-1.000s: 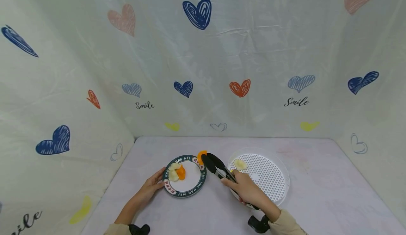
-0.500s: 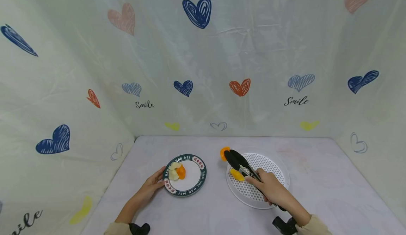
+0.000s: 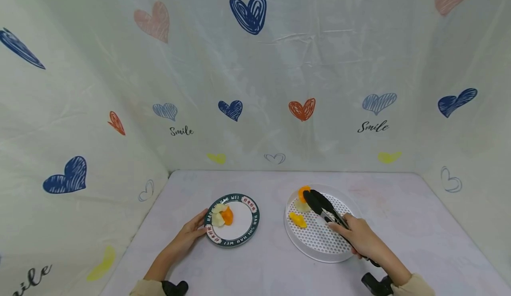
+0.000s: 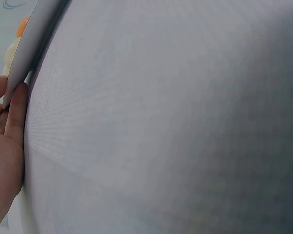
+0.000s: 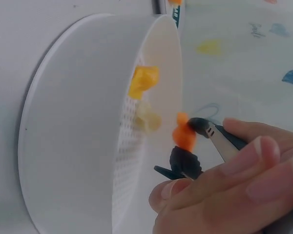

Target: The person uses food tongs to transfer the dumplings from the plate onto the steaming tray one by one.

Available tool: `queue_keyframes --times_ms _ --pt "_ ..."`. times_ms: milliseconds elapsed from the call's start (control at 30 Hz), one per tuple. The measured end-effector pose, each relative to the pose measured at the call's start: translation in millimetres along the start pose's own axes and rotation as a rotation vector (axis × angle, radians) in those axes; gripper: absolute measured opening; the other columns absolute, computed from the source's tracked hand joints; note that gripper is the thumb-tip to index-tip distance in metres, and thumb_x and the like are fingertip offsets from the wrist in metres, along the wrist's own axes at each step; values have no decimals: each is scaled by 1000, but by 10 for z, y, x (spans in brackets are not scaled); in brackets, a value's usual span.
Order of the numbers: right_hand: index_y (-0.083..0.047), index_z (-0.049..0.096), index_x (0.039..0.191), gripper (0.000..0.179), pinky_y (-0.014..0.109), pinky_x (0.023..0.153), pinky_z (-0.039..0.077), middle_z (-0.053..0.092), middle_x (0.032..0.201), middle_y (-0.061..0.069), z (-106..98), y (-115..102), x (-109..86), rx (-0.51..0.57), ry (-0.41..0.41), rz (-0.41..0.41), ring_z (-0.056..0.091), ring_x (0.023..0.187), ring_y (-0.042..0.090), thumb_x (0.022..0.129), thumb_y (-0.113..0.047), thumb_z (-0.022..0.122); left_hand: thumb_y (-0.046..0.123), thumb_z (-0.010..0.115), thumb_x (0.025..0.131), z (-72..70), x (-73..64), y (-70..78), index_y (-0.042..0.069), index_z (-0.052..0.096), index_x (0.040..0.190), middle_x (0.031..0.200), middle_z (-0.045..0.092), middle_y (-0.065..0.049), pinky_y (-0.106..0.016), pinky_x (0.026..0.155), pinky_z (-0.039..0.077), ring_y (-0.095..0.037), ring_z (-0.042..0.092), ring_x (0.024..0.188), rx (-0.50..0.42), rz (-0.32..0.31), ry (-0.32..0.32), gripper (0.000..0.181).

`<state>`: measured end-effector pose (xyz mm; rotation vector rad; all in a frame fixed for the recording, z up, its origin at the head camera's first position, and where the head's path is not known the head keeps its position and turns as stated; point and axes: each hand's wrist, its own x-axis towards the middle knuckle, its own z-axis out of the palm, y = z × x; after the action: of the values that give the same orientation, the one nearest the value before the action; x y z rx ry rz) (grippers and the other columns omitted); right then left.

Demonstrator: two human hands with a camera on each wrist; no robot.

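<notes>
My left hand (image 3: 190,234) pinches the rim of a round plate (image 3: 243,222) with a dark green patterned border; in the left wrist view its fingers (image 4: 17,114) lie under the edge. Pale pieces (image 3: 218,219) and an orange piece (image 3: 228,216) lie on the plate's left side. With my right hand (image 3: 361,237) I grip black-tipped tongs (image 3: 324,204). Their tips hold an orange piece (image 5: 184,137) over the far left part of a white perforated drain basket (image 3: 325,243). Inside the basket are a yellow piece (image 3: 297,220) and a pale piece (image 3: 301,206).
Plate and basket stand apart on a white table (image 3: 271,251). A white curtain (image 3: 335,69) printed with hearts hangs behind the table and along its sides. Each wrist wears a black camera mount (image 3: 377,284).
My right hand has moved right with the tongs and the orange piece, from the plate's right edge to over the basket. My left hand has stayed at the plate.
</notes>
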<state>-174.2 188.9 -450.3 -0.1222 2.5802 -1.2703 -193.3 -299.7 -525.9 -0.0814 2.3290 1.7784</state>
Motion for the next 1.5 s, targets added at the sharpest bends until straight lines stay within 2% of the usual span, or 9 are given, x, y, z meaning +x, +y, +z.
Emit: queue_keyframes --times_ms 233,433,867,1033,1267,1500 --pt "0 49 94 41 25 34 41 51 56 13 -8 129 52 -1 8 -4 40 34 10 99 -39 61 1 54 99 2 -11 19 -1 26 155 162 22 -18 -46 116 23 -35 18 149 -14 -12 0 63" --pt "0 46 90 42 28 34 42 50 58 13 -24 202 93 -46 37 -4 40 34 11 99 -39 61 1 54 98 5 -22 26 -1 26 155 162 22 -19 -46 116 23 -36 19 149 -2 -2 0 63" --pt "3 50 90 41 28 34 43 52 59 15 -39 180 115 -104 44 12 40 34 11 97 -34 65 1 53 99 8 -24 24 -1 25 155 162 21 -19 -45 115 24 -36 18 149 -17 -8 -3 63" --pt "1 47 86 42 27 35 42 51 58 13 -45 174 107 -112 61 20 41 35 12 96 -36 65 -1 53 99 2 -4 7 -3 25 155 161 22 -20 -44 115 23 -36 19 149 -24 3 -3 63" --pt "2 46 91 49 26 35 42 52 59 14 -57 70 78 -113 82 13 42 35 11 96 -43 63 -1 53 98 -7 -2 3 -4 25 155 161 23 -21 -45 115 23 -36 20 148 -21 8 -2 63" --pt "1 49 97 46 26 34 41 52 61 13 29 -172 68 -30 26 -18 39 35 11 95 -42 65 0 53 99 -3 -6 11 -3 26 155 161 24 -20 -47 116 23 -36 20 148 -15 1 -2 63"
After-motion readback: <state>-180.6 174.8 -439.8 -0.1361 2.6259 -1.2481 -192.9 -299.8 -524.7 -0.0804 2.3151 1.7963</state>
